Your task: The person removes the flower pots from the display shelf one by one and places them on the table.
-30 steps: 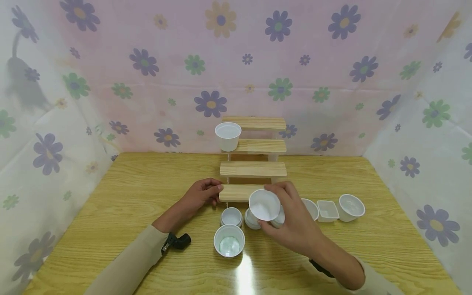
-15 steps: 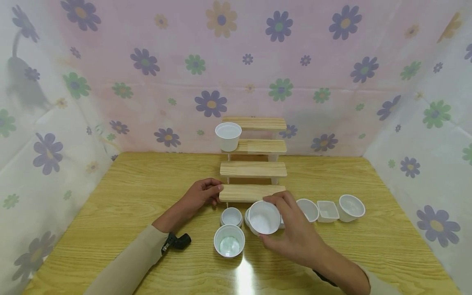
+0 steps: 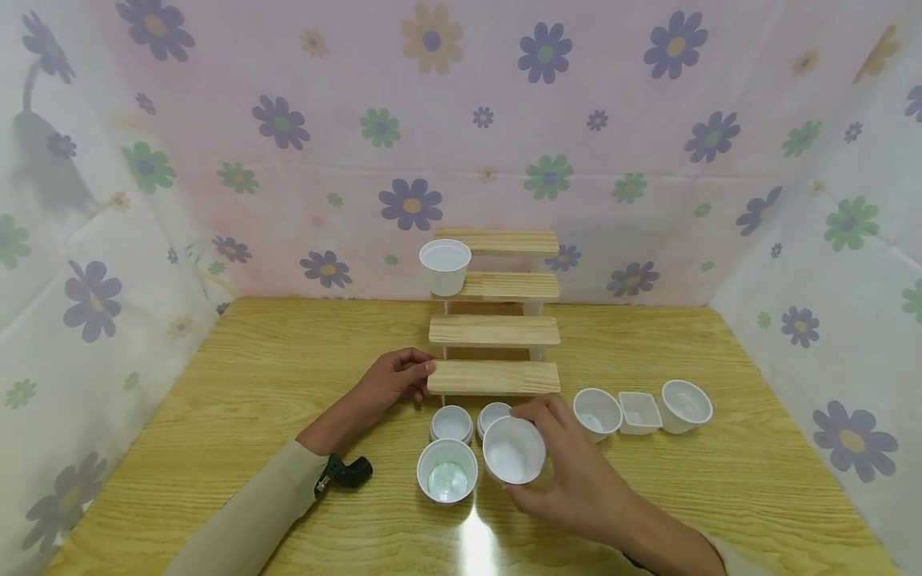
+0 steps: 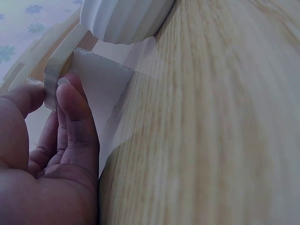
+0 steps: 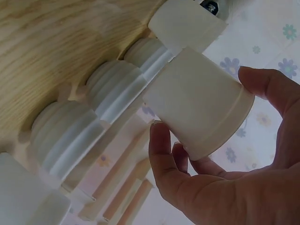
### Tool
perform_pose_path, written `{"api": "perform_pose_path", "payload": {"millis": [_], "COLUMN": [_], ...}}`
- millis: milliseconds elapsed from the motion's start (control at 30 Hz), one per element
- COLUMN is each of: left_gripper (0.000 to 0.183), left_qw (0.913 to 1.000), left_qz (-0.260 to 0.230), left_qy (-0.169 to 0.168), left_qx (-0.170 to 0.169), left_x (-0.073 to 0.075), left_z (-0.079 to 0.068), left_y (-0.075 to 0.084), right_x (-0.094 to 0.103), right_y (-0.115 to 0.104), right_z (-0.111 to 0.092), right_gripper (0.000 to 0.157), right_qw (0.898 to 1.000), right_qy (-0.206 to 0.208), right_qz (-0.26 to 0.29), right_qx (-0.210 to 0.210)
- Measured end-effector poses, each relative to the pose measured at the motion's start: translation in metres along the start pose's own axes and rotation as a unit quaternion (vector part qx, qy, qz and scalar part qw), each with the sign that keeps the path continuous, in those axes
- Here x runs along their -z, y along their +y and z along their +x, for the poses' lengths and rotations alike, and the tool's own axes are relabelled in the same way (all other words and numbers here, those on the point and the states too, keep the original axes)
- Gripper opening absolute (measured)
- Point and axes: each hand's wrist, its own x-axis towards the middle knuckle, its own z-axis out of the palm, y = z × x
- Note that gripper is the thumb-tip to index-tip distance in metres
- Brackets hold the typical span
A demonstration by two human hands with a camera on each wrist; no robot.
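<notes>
In the head view my right hand (image 3: pixel 569 472) holds a white plastic cup (image 3: pixel 515 450) by its rim, thumb on one side and fingers on the other. The right wrist view shows this cup (image 5: pixel 197 101) between thumb and fingertips, raised off the table. My left hand (image 3: pixel 389 384) pinches the left end of the lowest board of a stepped wooden stand (image 3: pixel 493 378). Thumb and fingers lie on opposite faces of that board (image 4: pixel 58 70) in the left wrist view. A second cup (image 3: pixel 447 472) stands on the table, left of the held one.
Small ribbed bowls (image 3: pixel 452 424) line the foot of the stand, one hidden by my right hand. Another white cup (image 3: pixel 445 268) sits at the stand's upper left. To the right stand a round cup (image 3: pixel 598 412), a square one (image 3: pixel 639 412) and another round one (image 3: pixel 686 404).
My right hand has brought the white cup down and towards me, from before the lowest board to beside the standing cup. My left hand has stayed on the board.
</notes>
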Motion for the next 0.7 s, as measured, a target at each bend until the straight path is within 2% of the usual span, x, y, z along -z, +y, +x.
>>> {"api": "perform_pose_path", "payload": {"millis": [433,700], "left_gripper": [0.034,0.034], "left_qw": [1.0,1.0], "left_qz": [-0.003,0.0], "left_qy": [-0.004,0.001], "left_qx": [0.003,0.005], "left_x": [0.0,0.0], "left_z": [-0.001,-0.002], "left_y": [0.002,0.001], "right_x": [-0.009,-0.011], "right_y": [0.006,0.009], "right_z": [-0.006,-0.008], "right_gripper": [0.076,0.077], "right_qw": [0.999,0.998], "right_qy": [-0.014,-0.04], "right_qz": [-0.037,-0.051], "right_qx": [0.009,-0.004]}}
